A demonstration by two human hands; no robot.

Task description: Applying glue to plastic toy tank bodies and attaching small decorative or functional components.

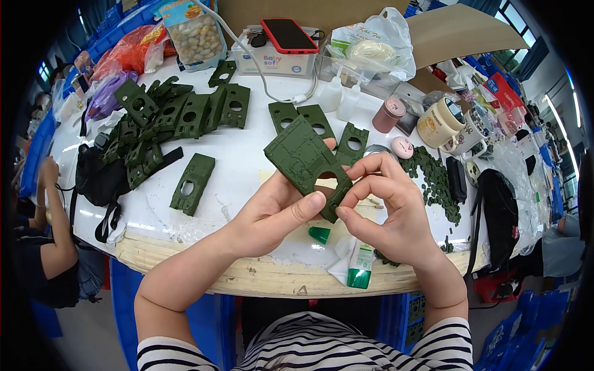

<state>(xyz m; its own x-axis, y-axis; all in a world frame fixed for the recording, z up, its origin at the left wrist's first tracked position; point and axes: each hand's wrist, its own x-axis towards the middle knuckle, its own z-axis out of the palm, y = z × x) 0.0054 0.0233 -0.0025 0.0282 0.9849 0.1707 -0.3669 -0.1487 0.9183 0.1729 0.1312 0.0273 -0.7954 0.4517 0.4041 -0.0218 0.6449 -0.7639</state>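
Observation:
A dark green plastic model tank hull (pixel 301 154) with a round hole is raised above the table, tilted. My left hand (pixel 278 213) grips it from below and the left, thumb on its near edge. My right hand (pixel 390 201) is closed in a pinch at the hull's right edge by the hole; whatever lies between its fingertips is too small or hidden to name. Under the hands lie a green cap (pixel 319 234) and a white-and-green glue bottle (pixel 360 266) on a white tissue (pixel 340 263). Another hull (pixel 192 184) lies flat to the left.
Many green hulls (pixel 192 114) are piled at the left beside a black bag (pixel 99 176). Small green parts (pixel 436 185) are heaped at the right, near mugs (pixel 440 122) and a pink tin (pixel 389 115). A red-edged phone (pixel 289 36) tops a box at the back. Another person's arm (pixel 57 229) shows far left.

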